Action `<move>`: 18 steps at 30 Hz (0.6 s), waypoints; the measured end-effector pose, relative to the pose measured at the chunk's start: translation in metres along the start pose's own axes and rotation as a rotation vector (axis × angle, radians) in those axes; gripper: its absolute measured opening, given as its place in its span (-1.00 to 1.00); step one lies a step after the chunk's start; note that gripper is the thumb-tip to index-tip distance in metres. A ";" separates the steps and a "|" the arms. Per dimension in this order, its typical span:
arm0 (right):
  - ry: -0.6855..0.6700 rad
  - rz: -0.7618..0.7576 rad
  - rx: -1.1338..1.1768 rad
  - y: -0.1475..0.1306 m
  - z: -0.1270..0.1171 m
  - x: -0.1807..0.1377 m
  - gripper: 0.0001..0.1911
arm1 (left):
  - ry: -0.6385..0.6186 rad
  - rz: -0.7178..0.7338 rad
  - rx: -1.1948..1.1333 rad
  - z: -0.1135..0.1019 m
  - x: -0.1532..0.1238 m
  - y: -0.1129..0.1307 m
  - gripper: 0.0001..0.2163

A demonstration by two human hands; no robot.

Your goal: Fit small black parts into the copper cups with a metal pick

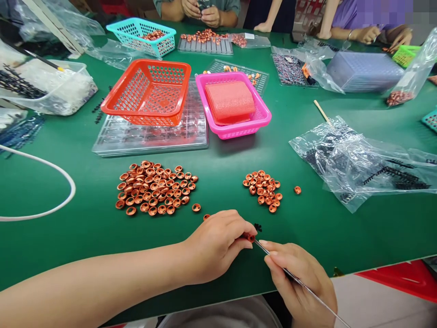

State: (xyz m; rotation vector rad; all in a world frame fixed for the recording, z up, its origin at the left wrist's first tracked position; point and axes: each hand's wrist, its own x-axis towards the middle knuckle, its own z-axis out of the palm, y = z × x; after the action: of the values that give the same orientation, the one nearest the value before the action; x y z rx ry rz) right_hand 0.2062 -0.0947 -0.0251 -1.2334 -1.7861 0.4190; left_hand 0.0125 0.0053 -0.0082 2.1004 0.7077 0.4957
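My left hand (218, 243) is closed in a pinch on a small copper ring (250, 237) near the table's front edge. My right hand (298, 280) grips a thin metal rod (300, 283) whose tip meets that ring. A tiny black part (257, 227) lies just beyond the fingertips. A large heap of copper rings (155, 187) sits to the left, and a smaller heap (263, 185) lies ahead, with one stray ring (297, 190) beside it.
An orange basket (148, 93) rests on clear trays (150, 136); a pink basket (234, 105) holds a red pad. Plastic bags of black parts (362, 166) lie right. A white cable (41, 189) loops left. Other people's hands (201, 11) work at the far edge.
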 end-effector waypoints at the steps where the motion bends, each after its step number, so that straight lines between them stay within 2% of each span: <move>1: 0.004 -0.010 -0.002 0.000 0.000 0.000 -0.63 | -0.003 -0.001 -0.001 0.000 0.000 0.000 -0.93; 13: 0.038 -0.028 -0.075 0.000 0.003 -0.006 -0.65 | -0.002 -0.003 -0.003 -0.001 0.000 0.001 -0.92; 18: 0.038 0.017 -0.067 -0.003 0.002 -0.005 -0.66 | 0.001 -0.003 -0.009 -0.001 0.000 0.001 -0.92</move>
State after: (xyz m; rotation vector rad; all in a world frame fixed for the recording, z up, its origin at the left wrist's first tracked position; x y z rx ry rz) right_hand 0.2030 -0.0998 -0.0266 -1.2952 -1.7714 0.3458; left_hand 0.0125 0.0053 -0.0065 2.0899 0.7079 0.4968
